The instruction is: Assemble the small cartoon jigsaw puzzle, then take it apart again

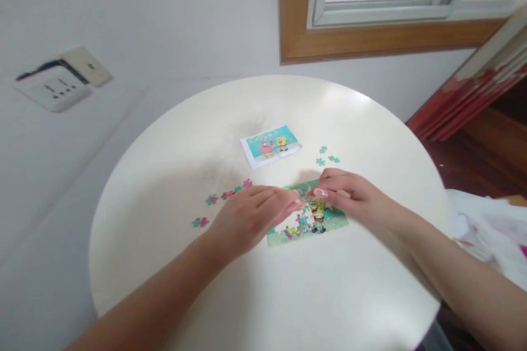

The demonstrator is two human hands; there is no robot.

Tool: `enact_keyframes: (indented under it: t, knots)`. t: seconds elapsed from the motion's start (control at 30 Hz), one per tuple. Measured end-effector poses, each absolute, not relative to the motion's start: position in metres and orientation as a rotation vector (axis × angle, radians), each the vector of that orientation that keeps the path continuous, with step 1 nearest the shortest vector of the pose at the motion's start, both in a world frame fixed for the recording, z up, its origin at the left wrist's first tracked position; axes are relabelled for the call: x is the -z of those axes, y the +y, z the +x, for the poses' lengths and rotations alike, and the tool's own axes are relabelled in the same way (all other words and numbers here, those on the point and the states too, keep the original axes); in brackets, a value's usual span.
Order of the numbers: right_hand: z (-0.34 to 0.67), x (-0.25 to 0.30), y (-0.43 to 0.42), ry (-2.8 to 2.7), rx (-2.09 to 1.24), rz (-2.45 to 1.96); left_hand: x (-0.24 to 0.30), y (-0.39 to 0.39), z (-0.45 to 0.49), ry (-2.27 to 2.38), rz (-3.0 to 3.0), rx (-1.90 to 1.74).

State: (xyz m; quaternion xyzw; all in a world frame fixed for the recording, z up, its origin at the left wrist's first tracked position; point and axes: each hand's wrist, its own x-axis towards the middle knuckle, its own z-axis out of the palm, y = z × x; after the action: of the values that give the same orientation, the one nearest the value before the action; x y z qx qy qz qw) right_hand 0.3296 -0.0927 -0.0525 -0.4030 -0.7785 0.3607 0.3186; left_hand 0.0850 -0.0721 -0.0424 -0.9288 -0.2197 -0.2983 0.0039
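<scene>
A partly assembled cartoon jigsaw puzzle [319, 216] lies on the white round table [329, 285], with white gaps in its left and middle part. My left hand [251, 216] reaches over the puzzle's left side, fingers pressed together; whatever is at its fingertips is too small to make out. From the right, my right hand [349, 192] bends over the puzzle's upper edge, thumb and forefinger pinched close to the left fingertips. Whether a piece sits in that pinch is hidden. Just left of my left hand are several loose pink and teal puzzle pieces [212, 199].
Behind the puzzle lies a small reference picture [272, 145] on white paper. Three teal puzzle pieces [321, 162] rest beyond my right hand. A wall with a socket [57, 88] and a wood-framed window [382, 38] borders the table. White bags or papers [486, 225] are at the right.
</scene>
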Motion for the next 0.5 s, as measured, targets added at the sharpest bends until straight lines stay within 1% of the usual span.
enact_keyframes:
  t: [0.1,0.17,0.37,0.5]
  knots:
    - [0.326,0.051,-0.095,-2.05,-1.048,-1.017,0.047,-0.068,0.086,-0.549,-2.968,1.046]
    - [0.323,0.05,-0.097,-2.03,-1.111,-0.989,0.048,-0.067,0.087,-0.541,-3.008,1.085]
    - [0.318,0.057,-0.098,-1.816,-1.219,-0.998,0.052,-0.066,0.09,-0.683,-3.128,1.104]
    - [0.316,0.059,-0.098,-1.719,-1.302,-1.008,0.051,-0.066,0.09,-0.833,-3.187,1.014]
